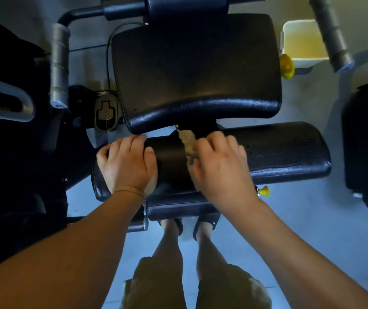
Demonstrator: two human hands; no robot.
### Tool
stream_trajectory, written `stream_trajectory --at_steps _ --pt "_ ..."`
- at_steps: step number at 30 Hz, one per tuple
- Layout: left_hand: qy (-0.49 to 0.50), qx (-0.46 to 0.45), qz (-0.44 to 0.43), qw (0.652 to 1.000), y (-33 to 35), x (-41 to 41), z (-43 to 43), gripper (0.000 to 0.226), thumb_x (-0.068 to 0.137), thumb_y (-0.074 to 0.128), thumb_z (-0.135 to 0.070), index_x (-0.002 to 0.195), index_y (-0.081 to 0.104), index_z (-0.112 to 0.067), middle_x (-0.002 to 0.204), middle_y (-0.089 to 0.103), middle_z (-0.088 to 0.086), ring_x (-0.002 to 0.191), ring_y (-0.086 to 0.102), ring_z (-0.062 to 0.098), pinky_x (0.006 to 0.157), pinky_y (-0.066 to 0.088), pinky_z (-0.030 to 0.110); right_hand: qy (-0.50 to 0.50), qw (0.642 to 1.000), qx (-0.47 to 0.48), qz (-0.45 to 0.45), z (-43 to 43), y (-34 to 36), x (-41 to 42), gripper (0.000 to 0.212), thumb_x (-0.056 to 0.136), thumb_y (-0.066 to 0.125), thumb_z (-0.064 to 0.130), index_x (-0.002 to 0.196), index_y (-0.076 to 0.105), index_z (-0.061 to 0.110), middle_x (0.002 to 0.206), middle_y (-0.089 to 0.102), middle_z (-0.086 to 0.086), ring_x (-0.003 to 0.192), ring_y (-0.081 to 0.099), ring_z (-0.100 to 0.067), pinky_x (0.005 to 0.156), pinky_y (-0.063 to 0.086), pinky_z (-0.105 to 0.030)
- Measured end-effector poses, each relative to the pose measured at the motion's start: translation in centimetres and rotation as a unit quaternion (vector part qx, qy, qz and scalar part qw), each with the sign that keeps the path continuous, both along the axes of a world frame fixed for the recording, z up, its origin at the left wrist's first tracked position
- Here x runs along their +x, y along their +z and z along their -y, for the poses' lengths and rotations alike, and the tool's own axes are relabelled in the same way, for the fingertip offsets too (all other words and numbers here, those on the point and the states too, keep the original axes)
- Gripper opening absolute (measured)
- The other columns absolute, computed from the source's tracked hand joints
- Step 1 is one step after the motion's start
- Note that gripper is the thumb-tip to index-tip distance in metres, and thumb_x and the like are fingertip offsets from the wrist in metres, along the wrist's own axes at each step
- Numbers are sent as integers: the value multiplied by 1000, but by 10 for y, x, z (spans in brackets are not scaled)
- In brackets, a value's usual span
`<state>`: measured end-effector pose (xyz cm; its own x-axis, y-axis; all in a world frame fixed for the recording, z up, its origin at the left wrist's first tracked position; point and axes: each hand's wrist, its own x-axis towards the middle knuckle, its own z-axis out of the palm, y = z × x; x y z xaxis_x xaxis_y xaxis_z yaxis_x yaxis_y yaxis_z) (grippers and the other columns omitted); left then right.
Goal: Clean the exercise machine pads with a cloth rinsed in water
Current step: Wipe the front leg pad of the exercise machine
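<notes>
Your right hand (pixel 221 166) has its fingers bunched on the tan, fuzzy cloth (pixel 187 142), pressed mid-way on the long pad (pixel 290 152). The pad's long axis runs left-right. The cloth strip points away, toward the seat pad (pixel 196 63). Your left hand (pixel 127 166) rests on the long pad's left end, fingers relaxed. The right half of the glossy black vinyl is uncovered.

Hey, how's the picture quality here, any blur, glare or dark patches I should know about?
Head view: the right hand and the cloth it wipes with are slightly motion-blurred; glare streaks the front edge of the seat pad; the picture's left side sinks into deep shadow; wide-angle distortion bends and stretches everything near the edges.
</notes>
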<state>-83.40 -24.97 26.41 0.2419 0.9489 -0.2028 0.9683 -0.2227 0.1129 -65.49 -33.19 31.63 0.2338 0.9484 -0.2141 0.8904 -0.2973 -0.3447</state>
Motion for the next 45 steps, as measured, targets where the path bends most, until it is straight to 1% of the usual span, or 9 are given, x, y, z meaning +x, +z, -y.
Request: stream_trajectory --at_steps 4,9,17,23,26,29,34,39,45 --pt "-1 7 9 1000 -1 0 0 48 97 25 -40 122 65 -29 115 65 -8 114 52 19 108 30 44 -44 993 57 -89 3 6 26 16 93 55 15 107 59 8 101 57 -9 86 53 -24 65 48 -36" --pt "-2 11 4 1000 -4 0 0 50 97 25 -41 122 67 -29 116 67 -7 115 53 21 108 30 44 -109 993 2 33 24 5 38 32 94 59 9 126 62 9 109 55 -12 92 49 -29 67 51 -38" --pt "-11 28 8 1000 -8 -3 0 50 96 28 -39 119 69 -23 114 69 -1 112 57 26 103 32 46 43 999 -10 -24 25 3 -25 56 99 62 26 150 41 16 120 50 -4 102 48 -21 78 52 -34" --pt "-3 31 1 1000 -8 -2 1 50 96 28 -39 121 68 -25 116 68 -3 114 55 24 105 30 44 -103 991 22 80 26 -9 10 54 97 58 10 150 47 12 109 54 -11 90 51 -27 74 48 -37" --pt "-2 21 -16 1000 -10 -2 -1 50 96 27 -41 123 67 -29 116 67 -6 115 54 20 105 31 44 -12 1000 21 6 25 -9 -24 64 100 55 15 160 31 15 115 52 -10 98 49 -25 77 50 -38" --pt "-4 12 -23 1000 -10 -4 -1 49 95 28 -41 124 65 -31 116 66 -9 116 52 18 105 31 43 33 998 52 -32 28 -11 -27 54 95 62 14 148 50 16 109 54 -10 92 50 -27 75 50 -42" --pt "-16 15 7 1000 -7 -5 1 48 95 29 -40 125 65 -28 120 65 -7 118 51 19 106 31 44 -106 992 44 53 8 -19 -23 41 100 54 14 140 55 7 106 53 -9 89 49 -25 77 48 -39" --pt "-14 21 12 1000 -7 -5 3 48 96 30 -40 125 66 -26 118 66 -5 117 53 20 105 32 45 10 997 79 17 19 -11 -47 22 101 50 23 114 66 14 99 54 -6 85 48 -24 71 34 -35" --pt "-12 19 21 1000 -6 -5 4 49 98 27 -41 127 65 -29 124 65 -9 123 52 17 108 32 46 -160 980 102 58 31 -14 -41 21 103 48 19 106 65 8 96 54 -10 80 46 -23 65 33 -30"
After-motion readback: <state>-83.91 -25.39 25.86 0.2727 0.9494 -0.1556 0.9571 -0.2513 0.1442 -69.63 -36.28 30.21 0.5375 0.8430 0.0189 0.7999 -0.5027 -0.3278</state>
